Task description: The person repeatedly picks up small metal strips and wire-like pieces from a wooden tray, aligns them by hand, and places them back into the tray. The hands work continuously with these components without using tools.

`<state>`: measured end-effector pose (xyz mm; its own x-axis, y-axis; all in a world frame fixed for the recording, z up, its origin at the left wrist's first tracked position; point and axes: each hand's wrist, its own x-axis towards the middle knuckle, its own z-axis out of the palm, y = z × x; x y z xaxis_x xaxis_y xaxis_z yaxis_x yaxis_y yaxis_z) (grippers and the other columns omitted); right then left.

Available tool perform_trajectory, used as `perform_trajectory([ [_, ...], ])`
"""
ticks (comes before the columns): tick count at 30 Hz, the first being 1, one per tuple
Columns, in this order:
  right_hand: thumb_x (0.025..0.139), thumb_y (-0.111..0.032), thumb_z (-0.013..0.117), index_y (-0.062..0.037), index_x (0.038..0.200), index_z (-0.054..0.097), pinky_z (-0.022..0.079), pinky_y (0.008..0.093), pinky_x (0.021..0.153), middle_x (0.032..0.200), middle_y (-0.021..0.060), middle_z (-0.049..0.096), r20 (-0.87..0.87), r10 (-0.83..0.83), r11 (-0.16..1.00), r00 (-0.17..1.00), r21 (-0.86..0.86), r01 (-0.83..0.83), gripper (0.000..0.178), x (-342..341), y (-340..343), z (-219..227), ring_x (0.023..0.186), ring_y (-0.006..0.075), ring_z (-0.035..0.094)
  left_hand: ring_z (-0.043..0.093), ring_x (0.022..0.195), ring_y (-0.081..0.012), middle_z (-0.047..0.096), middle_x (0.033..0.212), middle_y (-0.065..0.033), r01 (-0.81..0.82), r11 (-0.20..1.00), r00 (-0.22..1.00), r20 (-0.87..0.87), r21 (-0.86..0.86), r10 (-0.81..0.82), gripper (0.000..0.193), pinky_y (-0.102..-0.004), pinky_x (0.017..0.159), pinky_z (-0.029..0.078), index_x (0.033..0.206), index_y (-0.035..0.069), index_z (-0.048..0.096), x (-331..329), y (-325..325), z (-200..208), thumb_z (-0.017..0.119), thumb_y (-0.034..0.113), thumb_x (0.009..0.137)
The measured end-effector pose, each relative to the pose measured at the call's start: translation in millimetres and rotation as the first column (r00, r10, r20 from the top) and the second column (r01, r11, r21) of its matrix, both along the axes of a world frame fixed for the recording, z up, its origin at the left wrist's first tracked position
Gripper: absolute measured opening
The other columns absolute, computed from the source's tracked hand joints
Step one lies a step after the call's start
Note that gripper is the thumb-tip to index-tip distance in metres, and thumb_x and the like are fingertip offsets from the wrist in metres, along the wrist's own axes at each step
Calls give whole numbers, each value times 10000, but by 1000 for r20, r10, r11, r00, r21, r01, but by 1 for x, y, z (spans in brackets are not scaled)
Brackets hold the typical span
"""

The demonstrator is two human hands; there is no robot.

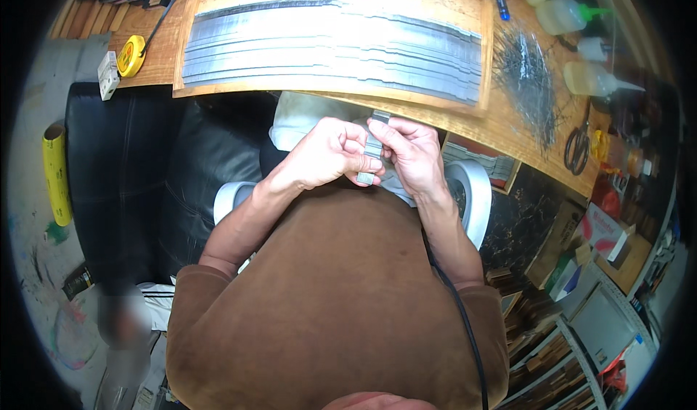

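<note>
Between my two hands, just in front of the table's edge, is a narrow stack of thin grey metal-looking strips [373,148]. My left hand [327,152] closes on its lower part with thumb and fingers. Higher up, my right hand [414,156] pinches the same stack near its top end. What kind of strips they are cannot be made out. Beyond the hands, a shallow wooden tray [327,96] holds several long rows of similar grey strips [327,54], partly washed out by glare.
Right of the tray lie a heap of thin dark wire-like pieces [526,83], black scissors [578,148] and squeeze bottles [560,16]. A yellow tape measure [131,55] sits at the table's left. Below it is a black padded seat [123,185]; white chair arms [475,199] flank me.
</note>
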<state>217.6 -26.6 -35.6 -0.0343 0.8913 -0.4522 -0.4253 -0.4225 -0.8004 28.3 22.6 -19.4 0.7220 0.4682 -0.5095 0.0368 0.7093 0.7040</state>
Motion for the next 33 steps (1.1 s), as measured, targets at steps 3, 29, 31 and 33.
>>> perform_trajectory([
  [3, 965, -117, 771, 1, 900, 778, 452, 216, 612, 800, -4, 699, 15, -10, 999, 1000, -30, 11, 135, -3, 1, 10, 678, 43, 567, 762, 823, -175, 782, 936, -128, 20, 999, 1000, -18, 45, -20, 186, -262, 706, 617, 1099, -49, 735, -2, 2, 2, 772, 7, 925],
  [29, 828, 53, 827, -54, 1075, 814, 542, 274, 728, 917, 50, 676, 594, -332, 650, 733, 707, -278, 270, 23, 26, 90, 822, 166, 661, 612, 608, -202, 643, 703, -92, -220, 239, 970, 185, 946, 160, 297, -310, 588, 484, 1031, 53, 787, 38, 36, 34, 698, -120, 808],
  [31, 829, 53, 826, -47, 1061, 811, 548, 277, 735, 929, 56, 687, 585, -344, 631, 735, 723, -281, 253, 25, 26, 88, 831, 168, 669, 587, 598, -187, 632, 698, -83, -190, 257, 977, 155, 948, 148, 328, -305, 584, 475, 1067, 71, 792, 39, 36, 39, 697, -113, 813],
  [33, 829, 52, 826, -40, 1047, 809, 551, 280, 736, 936, 63, 695, 582, -352, 630, 733, 726, -274, 237, 26, 26, 87, 833, 168, 675, 564, 589, -175, 620, 693, -76, -162, 279, 981, 124, 946, 147, 355, -302, 581, 466, 1100, 87, 794, 39, 36, 40, 696, -106, 819],
])
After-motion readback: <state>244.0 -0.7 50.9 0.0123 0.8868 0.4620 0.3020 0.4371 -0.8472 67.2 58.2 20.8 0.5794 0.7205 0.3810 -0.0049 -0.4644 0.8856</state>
